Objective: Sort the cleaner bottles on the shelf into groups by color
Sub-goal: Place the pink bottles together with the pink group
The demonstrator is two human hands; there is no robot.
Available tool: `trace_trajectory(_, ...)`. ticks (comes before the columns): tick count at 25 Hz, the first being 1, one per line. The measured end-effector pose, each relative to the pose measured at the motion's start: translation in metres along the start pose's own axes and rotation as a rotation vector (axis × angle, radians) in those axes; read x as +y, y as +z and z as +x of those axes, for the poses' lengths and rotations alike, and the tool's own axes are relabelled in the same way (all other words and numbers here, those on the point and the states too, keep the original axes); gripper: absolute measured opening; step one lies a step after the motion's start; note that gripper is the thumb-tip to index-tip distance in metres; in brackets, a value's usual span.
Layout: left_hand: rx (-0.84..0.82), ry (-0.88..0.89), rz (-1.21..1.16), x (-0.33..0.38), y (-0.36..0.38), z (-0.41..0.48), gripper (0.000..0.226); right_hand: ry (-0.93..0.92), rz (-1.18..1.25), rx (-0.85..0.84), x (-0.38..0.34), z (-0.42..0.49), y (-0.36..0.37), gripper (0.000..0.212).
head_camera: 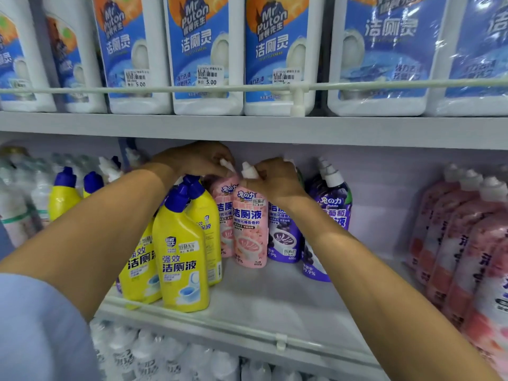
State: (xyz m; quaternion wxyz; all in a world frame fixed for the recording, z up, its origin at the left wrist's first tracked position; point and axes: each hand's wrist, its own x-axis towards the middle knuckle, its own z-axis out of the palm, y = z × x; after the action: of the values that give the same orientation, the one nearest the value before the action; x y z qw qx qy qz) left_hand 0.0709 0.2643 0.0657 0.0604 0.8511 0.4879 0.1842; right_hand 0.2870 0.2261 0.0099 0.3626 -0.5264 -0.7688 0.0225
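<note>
On the middle shelf [275, 298] stand yellow cleaner bottles with blue caps [180, 259] at the left. Two pink bottles stand in the middle, purple bottles [284, 237] to their right. My right hand [275, 180] grips the white cap and neck of the front pink bottle [250, 229]. My left hand [198, 159] closes on the white cap of the pink bottle behind it [224, 207]. More yellow bottles [64, 196] stand further left.
A row of pink bottles [467, 243] fills the shelf's right end. White bottles with blue labels [203, 53] line the upper shelf behind a rail. Clear and white bottles [24, 193] crowd the far left. The shelf's front rail [247, 329] runs below.
</note>
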Motion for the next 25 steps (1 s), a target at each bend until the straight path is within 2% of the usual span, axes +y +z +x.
trace_trajectory(3, 0.036, 0.012, 0.012, -0.005, 0.003, 0.001, 0.024, 0.007, -0.003, -0.032, 0.002, -0.012, 0.004, 0.044)
trace_trajectory(10, -0.093, 0.104, -0.148, 0.009, 0.0, -0.009, 0.024, 0.078, -0.096, -0.125, 0.006, -0.027, -0.026, 0.047)
trace_trajectory(12, -0.08, 0.144, -0.131, 0.01, 0.0, -0.011, 0.024, 0.098, -0.131, -0.128, 0.009, -0.036, -0.034, 0.057)
trace_trajectory(14, -0.065, 0.169, -0.133, 0.012, 0.0, -0.012, 0.025, 0.069, -0.211, -0.111, 0.013, -0.044, -0.041, 0.077)
trace_trajectory(17, -0.092, 0.216, -0.128, 0.024, 0.0, -0.019, 0.028, 0.072, -0.146, -0.065, 0.016, -0.054, -0.042, 0.094)
trace_trajectory(21, -0.082, 0.253, -0.125, 0.044, 0.008, -0.025, 0.031, 0.065, -0.099, -0.032, 0.017, -0.066, -0.045, 0.087)
trace_trajectory(25, -0.069, 0.237, -0.196, 0.052, 0.008, -0.033, 0.031, 0.072, -0.137, -0.048, 0.019, -0.077, -0.063, 0.056)
